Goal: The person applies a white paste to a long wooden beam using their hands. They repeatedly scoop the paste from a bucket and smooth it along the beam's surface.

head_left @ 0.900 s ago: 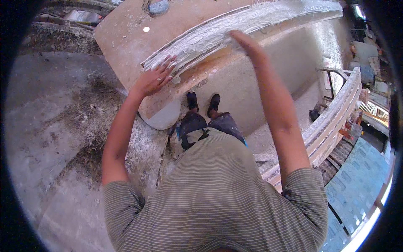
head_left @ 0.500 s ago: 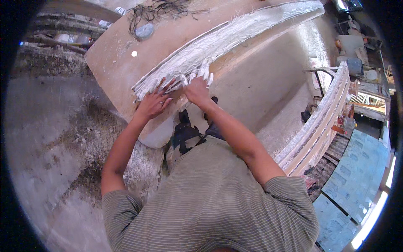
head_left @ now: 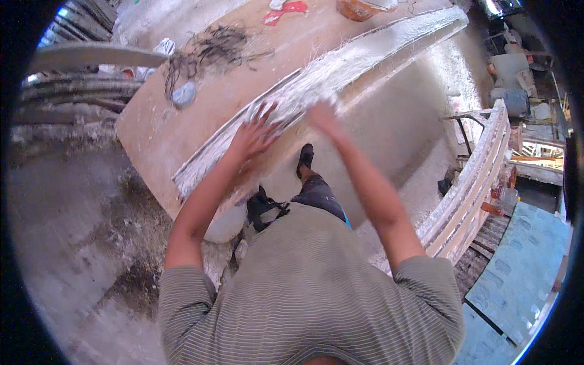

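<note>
1. Nearest the camera is the person's own striped grey-green shirt [head_left: 310, 292], filling the lower middle of the view, with dark trousers and one dark shoe [head_left: 306, 157] showing just on the near side of the long white moulding.
2. The long white moulding [head_left: 340, 73], a plaster-coated strip with fibres along its edges, lies slantwise along the near edge of the brown work board [head_left: 182, 131]; it runs from the lower left up to the far right corner.
3. The left hand [head_left: 252, 137] rests on the near-left part of the moulding, palm down, fingers spread wide and flat; it grips nothing.
4. The right hand [head_left: 322, 118] is just to the right of the left hand, over the same strip. It is blurred, so whether it touches the plaster or how far its fingers are spread cannot be told; nothing shows in its grasp.
5. Right of the moulding, near the person's right elbow, a stack of curved white cornice lengths [head_left: 474, 176] leans on a metal frame, well apart from the hands.
6. Beyond the moulding, on the board, a tangle of dark fibre [head_left: 207, 48] lies with a small grey-blue round lump [head_left: 184, 94] just beside it.
7. Farther still from the moulding, at the board's far edge, are a red scrap [head_left: 286, 9] and an orange bowl [head_left: 359, 7].
8. Left of the moulding and the board, the floor [head_left: 73, 231] is grey, dusty and plaster-spattered.
</note>
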